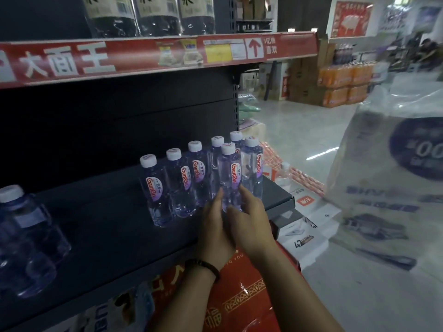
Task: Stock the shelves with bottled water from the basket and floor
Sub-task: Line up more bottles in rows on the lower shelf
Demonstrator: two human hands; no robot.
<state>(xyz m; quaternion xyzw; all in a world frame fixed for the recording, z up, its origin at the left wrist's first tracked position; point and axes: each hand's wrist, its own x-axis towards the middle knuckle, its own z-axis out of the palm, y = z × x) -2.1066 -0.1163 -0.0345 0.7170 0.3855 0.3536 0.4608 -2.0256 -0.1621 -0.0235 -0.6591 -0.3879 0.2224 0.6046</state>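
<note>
Several small clear water bottles with white caps and red-lettered labels stand in a row on the dark shelf [100, 219]. The front bottle [230, 173] stands upright near the shelf's right end. My left hand [214, 226], with a dark bead bracelet at the wrist, cups the base of this bottle from the left. My right hand [249, 216] holds the same base from the right, fingers lying against the plastic. Another bottle [252, 168] stands just right of it, close to the shelf edge.
A large blue water jug [26, 238] sits at the shelf's left. A red price strip [153, 56] fronts the shelf above. Below my arms is a red gift box [242, 295]. Boxes, a loose bottle [284, 174] and wrapped goods [393, 183] crowd the floor on the right.
</note>
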